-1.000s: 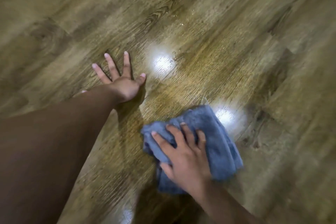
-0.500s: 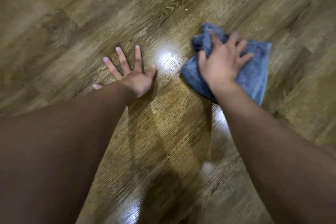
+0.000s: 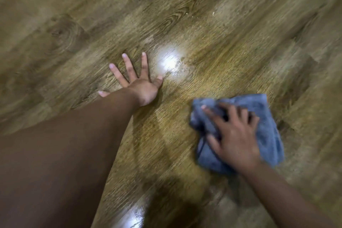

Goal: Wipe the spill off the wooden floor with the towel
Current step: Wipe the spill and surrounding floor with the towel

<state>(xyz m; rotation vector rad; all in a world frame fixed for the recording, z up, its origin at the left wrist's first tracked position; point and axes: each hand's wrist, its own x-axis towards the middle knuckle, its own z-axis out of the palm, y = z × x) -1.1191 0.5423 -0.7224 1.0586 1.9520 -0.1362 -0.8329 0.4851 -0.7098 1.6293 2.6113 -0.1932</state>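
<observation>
My right hand point(image 3: 235, 135) lies on a crumpled blue-grey towel point(image 3: 266, 127) and presses it against the wooden floor point(image 3: 74, 29) at the right; its fingers are spread and blurred by motion. My left hand point(image 3: 137, 83) rests flat on the floor at the centre, fingers straight and fanned out, holding nothing. A wet sheen with streaky edges point(image 3: 182, 68) shows just right of the left hand's thumb, beside a bright light reflection. A few small droplets point(image 3: 193, 16) glint further away.
Brown wood-grain planks fill the whole view, running diagonally. A second light reflection point(image 3: 136, 216) lies at the bottom centre. My left forearm point(image 3: 64, 153) covers the lower left of the view.
My right hand has swept the towel from the far side beside the left hand back toward me and to the right. The left hand stays planted on the floor.
</observation>
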